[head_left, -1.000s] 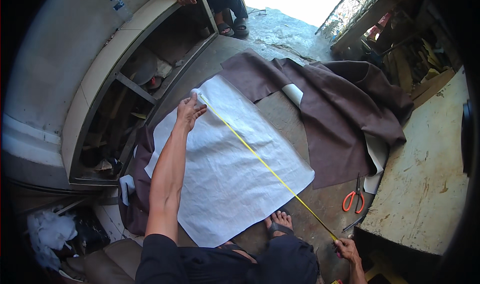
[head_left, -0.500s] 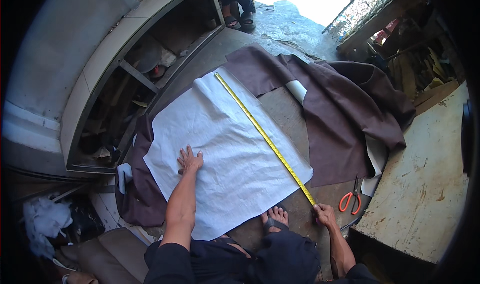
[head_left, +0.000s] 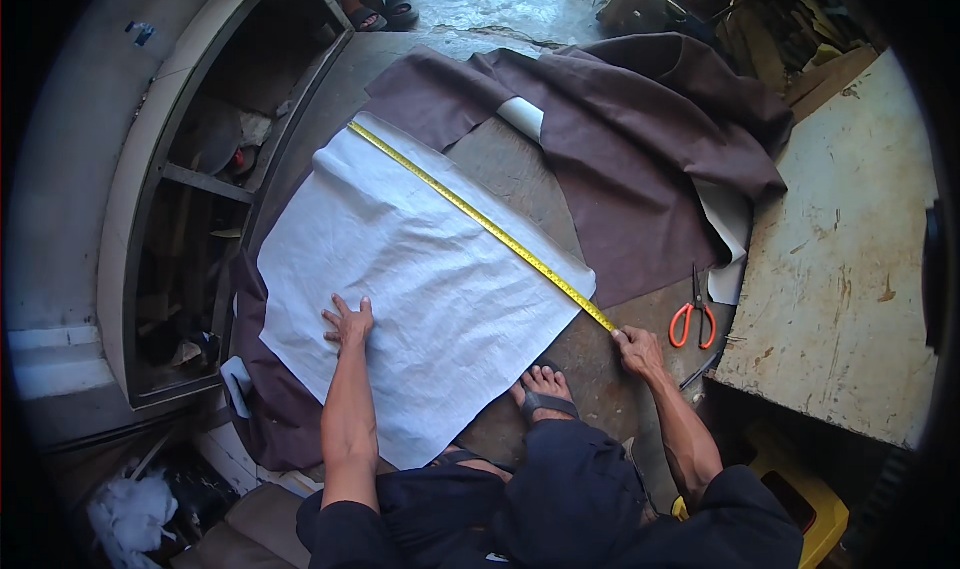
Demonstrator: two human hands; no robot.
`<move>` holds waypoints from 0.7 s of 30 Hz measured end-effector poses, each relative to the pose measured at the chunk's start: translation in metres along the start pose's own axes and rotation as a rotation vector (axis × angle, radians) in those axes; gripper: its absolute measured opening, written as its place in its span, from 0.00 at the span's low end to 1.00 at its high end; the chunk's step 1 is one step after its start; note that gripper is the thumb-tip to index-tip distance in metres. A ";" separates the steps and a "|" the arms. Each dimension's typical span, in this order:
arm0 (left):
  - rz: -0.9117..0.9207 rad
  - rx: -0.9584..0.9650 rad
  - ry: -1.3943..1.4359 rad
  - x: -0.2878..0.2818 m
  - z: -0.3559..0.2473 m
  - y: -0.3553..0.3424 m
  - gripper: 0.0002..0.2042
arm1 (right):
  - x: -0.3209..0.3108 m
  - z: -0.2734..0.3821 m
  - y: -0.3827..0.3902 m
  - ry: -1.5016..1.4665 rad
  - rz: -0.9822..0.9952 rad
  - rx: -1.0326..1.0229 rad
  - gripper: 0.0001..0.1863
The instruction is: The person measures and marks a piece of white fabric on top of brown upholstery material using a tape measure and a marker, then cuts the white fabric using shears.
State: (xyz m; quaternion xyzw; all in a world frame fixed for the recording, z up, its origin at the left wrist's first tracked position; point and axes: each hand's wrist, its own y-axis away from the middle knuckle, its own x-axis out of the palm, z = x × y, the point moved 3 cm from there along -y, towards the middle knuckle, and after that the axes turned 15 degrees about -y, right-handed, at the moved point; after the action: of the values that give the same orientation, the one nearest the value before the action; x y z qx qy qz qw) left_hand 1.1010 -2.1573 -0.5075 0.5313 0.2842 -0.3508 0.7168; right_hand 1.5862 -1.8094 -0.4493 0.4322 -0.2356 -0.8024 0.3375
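A large sheet of brown synthetic leather lies on the floor, with its white backing (head_left: 420, 239) facing up under my hands. My left hand (head_left: 348, 322) rests on the backing with its fingers spread. Across the right part of the backing runs a yellow tape measure (head_left: 480, 219), pulled out in a straight slanting line. My right hand (head_left: 637, 351) grips its near end, just past the edge of the material; the fingers hide what is inside them. To the right of that hand lie scissors with orange handles (head_left: 692, 324), apart from it.
More brown leather (head_left: 630, 159) lies in folds at the far right. A worn, pale board (head_left: 825, 269) stands on the right. On the left is an open-fronted cabinet (head_left: 205, 181) with clutter inside. A person's sandaled feet (head_left: 385, 14) show at the top. My own foot (head_left: 547, 389) is beside the sheet.
The whole view has shifted and turned, so the sheet and tape sit further left and higher. My left hand stays flat on the backing and my right still holds the tape's end.
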 end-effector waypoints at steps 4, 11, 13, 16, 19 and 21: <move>-0.075 0.070 -0.126 0.002 0.015 -0.015 0.47 | 0.007 0.008 -0.005 0.001 0.015 -0.007 0.21; -0.008 0.044 -0.065 -0.011 -0.001 0.012 0.46 | 0.002 0.005 -0.007 -0.004 0.068 0.063 0.21; 0.007 0.056 -0.060 -0.007 -0.008 0.017 0.46 | -0.004 -0.001 -0.005 0.000 0.050 0.061 0.22; -0.111 0.055 -0.083 -0.017 0.018 -0.015 0.46 | 0.006 0.019 -0.006 -0.012 0.064 0.036 0.22; -0.064 0.047 -0.086 -0.009 0.010 -0.007 0.46 | 0.001 0.014 -0.007 0.002 0.089 0.077 0.22; -0.021 0.065 -0.082 -0.005 -0.003 0.011 0.47 | -0.003 0.002 -0.009 0.047 0.047 0.019 0.22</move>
State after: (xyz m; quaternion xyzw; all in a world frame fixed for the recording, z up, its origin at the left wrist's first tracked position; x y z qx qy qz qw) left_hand 1.1065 -2.1513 -0.4984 0.5366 0.2485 -0.3889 0.7065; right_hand 1.5829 -1.8010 -0.4527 0.4484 -0.2453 -0.7816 0.3574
